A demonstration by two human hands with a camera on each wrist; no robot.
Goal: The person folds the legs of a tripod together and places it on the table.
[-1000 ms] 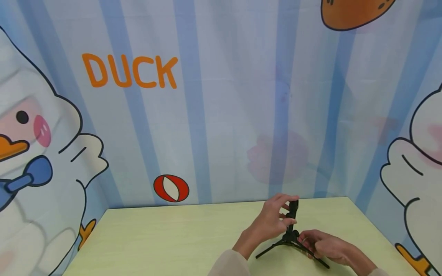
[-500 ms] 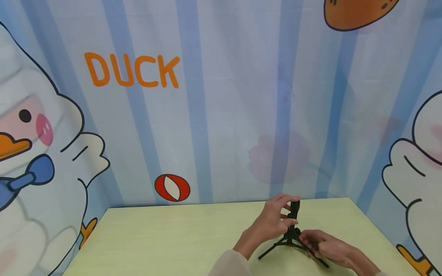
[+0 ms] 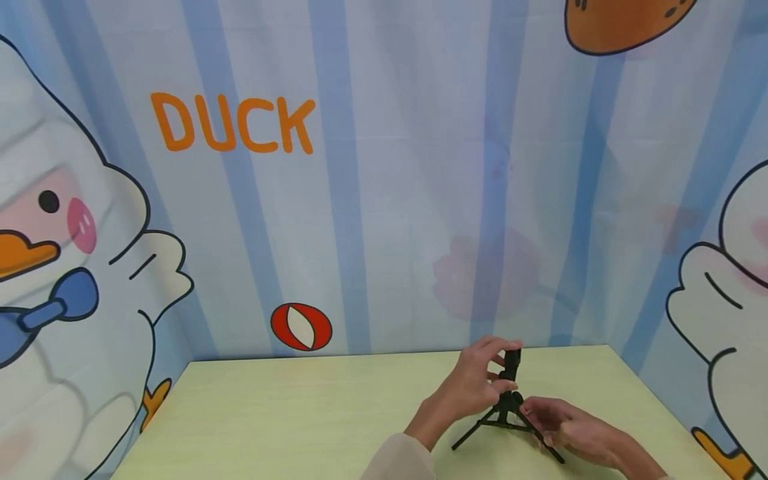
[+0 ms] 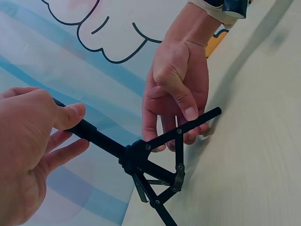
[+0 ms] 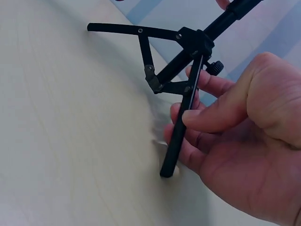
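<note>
A small black tripod (image 3: 509, 403) stands upright over the table with its legs spread, near the right side of the head view. My left hand (image 3: 465, 387) grips its upper column between thumb and fingers; the left wrist view shows the thumb (image 4: 74, 115) lying along the dark tube. On the right, my right hand (image 3: 567, 427) pinches one tripod leg (image 5: 175, 143), thumb on one face and fingers behind it. Hinged braces (image 4: 179, 150) link the legs to the lower end of the column. A small knurled knob (image 5: 215, 68) sticks out beside the hub.
The pale yellow-green table (image 3: 288, 413) extends to the left of the hands. Behind it hangs a blue striped curtain (image 3: 396, 200) printed with ducks, orange lettering and a red ball. Side panels of the same fabric flank the table.
The tripod's legs have drawn slightly closer together, and the brace between them shows lower under the hub. My right hand follows the leg inward; my left hand keeps its hold on the column.
</note>
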